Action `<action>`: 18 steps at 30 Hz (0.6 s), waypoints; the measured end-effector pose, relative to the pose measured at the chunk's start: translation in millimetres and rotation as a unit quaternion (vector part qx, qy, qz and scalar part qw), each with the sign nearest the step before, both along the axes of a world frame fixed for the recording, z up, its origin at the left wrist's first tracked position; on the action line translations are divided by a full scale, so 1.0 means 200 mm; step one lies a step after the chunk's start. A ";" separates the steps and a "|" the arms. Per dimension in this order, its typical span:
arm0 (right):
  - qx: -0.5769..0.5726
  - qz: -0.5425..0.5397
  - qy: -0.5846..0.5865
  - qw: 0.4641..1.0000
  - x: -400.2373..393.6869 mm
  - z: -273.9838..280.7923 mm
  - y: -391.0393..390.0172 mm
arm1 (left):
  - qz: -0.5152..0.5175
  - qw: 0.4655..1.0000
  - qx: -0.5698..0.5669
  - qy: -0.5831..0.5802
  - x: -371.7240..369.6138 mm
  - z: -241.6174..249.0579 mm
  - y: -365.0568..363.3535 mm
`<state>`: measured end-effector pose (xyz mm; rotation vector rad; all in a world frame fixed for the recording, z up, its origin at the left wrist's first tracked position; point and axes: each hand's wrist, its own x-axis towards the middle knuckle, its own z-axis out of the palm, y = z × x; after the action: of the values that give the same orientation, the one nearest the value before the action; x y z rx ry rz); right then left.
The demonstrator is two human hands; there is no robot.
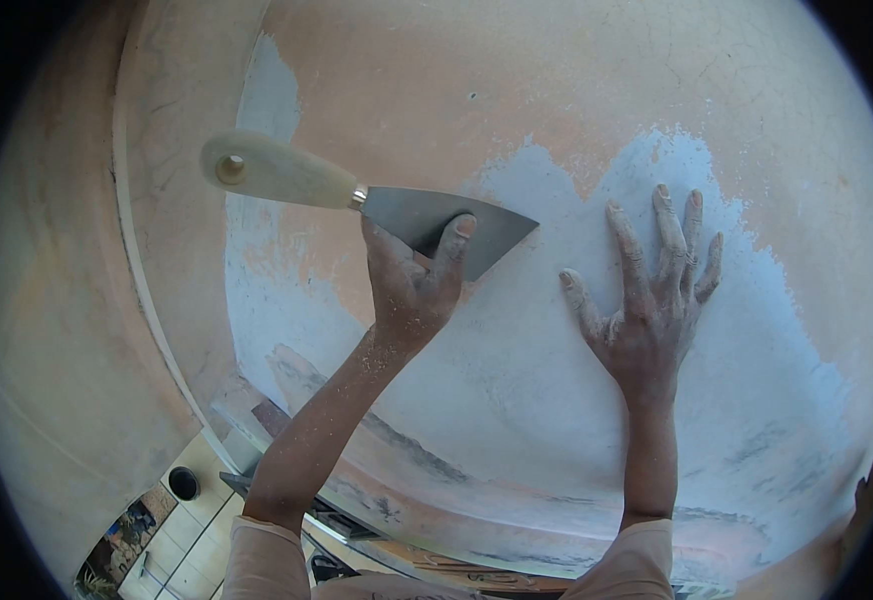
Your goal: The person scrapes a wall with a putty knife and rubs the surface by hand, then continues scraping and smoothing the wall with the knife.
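My left hand (412, 285) is closed on the metal blade of a putty knife (297, 175), thumb lying across the blade's face. The other fingers are behind the blade and mostly hidden. Its pale handle, with a hole near the end, points left, away from the hand. The blade's wide edge faces right, in front of the wall (387, 90). My right hand (652, 310) rests on a whitish-blue patch (517, 380) of that wall, fingers spread and nothing held. Pale dust coats both hands.
Peach-coloured surface surrounds the ragged patch, with dark smudges low down. A narrow pale strip (142, 270) runs down the wall at left. Below lie a tiled floor (197, 555), a round black container (185, 484) and some cluttered items at lower left.
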<state>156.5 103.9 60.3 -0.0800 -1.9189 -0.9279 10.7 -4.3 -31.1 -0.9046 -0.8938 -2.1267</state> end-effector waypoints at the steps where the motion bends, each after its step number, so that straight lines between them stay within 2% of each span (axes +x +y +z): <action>1: 0.002 -0.001 0.000 1.000 0.00 0.00 0.01 | -0.027 0.999 0.031 -0.026 -0.01 0.04 -0.01; 2: 0.000 -0.002 -0.002 1.000 0.00 0.00 0.00 | -0.055 0.995 0.060 -0.051 -0.01 0.06 -0.02; 5: -0.001 -0.002 -0.001 1.000 0.00 0.01 0.00 | 0.055 0.997 0.008 0.061 -0.01 -0.01 0.03; 6: -0.001 -0.002 -0.001 1.000 0.00 0.01 0.00 | -0.023 1.000 0.000 0.000 0.01 0.01 -0.01; 7: -0.001 -0.002 -0.003 1.000 0.00 0.00 0.00 | -0.034 0.999 0.018 -0.014 0.01 0.02 -0.01; 10: -0.004 -0.001 -0.002 1.000 0.00 0.00 0.00 | -0.022 0.999 0.028 -0.003 0.00 0.03 0.00; 11: -0.005 -0.002 -0.001 1.000 0.00 0.01 -0.01 | 0.010 0.999 0.006 0.032 0.00 0.00 0.01; 13: -0.005 -0.004 -0.002 1.000 0.00 0.01 -0.01 | 0.001 1.000 0.010 0.027 -0.01 -0.01 0.01; 14: -0.002 -0.002 -0.001 1.000 0.00 0.01 -0.01 | -0.039 0.999 0.034 -0.010 -0.01 0.05 -0.03; 17: -0.004 0.005 0.003 1.000 0.00 0.01 -0.01 | 0.032 0.999 0.026 0.001 0.00 0.04 0.01; 18: -0.006 0.008 0.003 1.000 0.00 0.01 -0.01 | 0.097 0.994 -0.005 0.058 -0.02 -0.01 0.06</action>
<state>157.1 101.0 61.8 -0.0740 -1.9172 -0.9056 6.6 7.8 -32.4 -0.8996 -0.8961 -1.8863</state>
